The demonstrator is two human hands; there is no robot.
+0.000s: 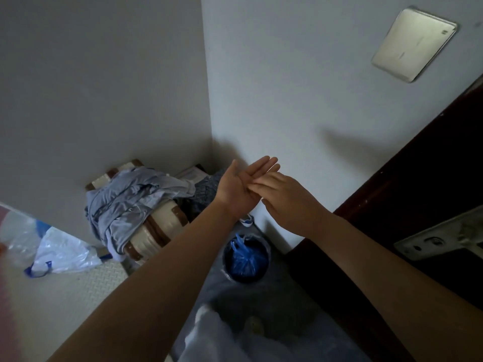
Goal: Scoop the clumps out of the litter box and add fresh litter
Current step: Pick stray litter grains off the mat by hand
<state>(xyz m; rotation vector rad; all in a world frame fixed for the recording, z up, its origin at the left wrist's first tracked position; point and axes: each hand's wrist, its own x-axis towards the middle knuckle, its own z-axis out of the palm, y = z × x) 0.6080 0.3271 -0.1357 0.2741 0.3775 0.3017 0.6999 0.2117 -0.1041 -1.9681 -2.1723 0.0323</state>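
Both my arms reach out in front of me toward a wall corner. My left hand (239,188) is turned palm up with its fingers straight. My right hand (285,202) lies across it, its fingertips touching the left palm. Neither hand holds anything. Below them on the floor stands a small round bin (264,244) with a tied blue plastic bag (244,259) inside. No litter box, scoop or litter is in view.
A cream suitcase with brown trim (153,237) stands in the corner, draped with grey-blue clothes (130,202). A white plastic bag (61,253) lies on the floor at left. A dark door (431,194) stands at right. A pale bag (209,335) sits near my feet.
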